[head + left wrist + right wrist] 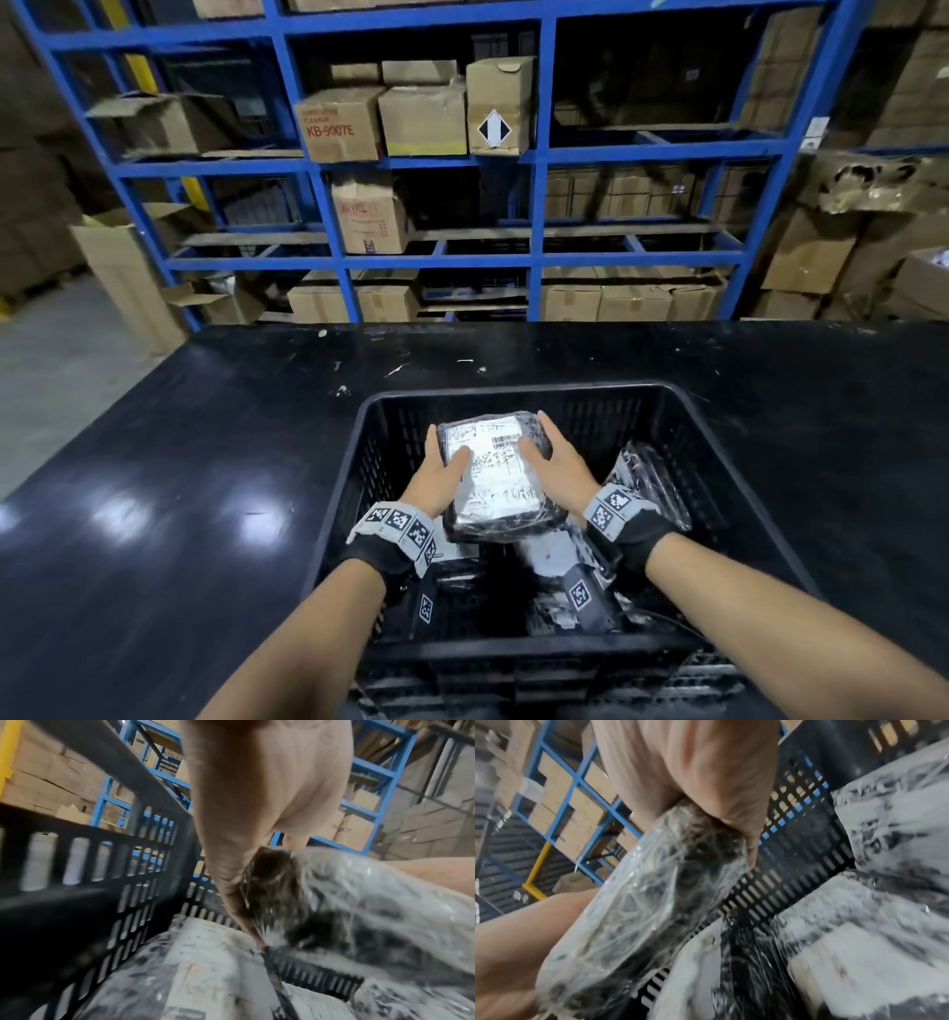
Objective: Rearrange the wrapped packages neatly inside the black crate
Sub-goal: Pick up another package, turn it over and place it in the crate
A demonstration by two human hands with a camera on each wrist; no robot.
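A black slatted crate (729, 452) stands on the black table. Both hands hold one plastic-wrapped package (493, 475) with a white shipping label above the crate's middle. My left hand (445, 462) grips its left edge, thumb on the label. My right hand (552, 452) grips its right edge, fingers along the side. The same package (359, 902) fills the left wrist view, and the package (641, 912) is tilted in the right wrist view. Other wrapped packages (652, 483) lie in the crate, one leaning at the right wall, others (859, 953) flat underneath.
Blue metal shelving (539, 154) with cardboard boxes (421, 118) stands behind the table. The black table (179, 462) stretches left and right of the crate. Crate walls (102, 872) stand close beside the left hand.
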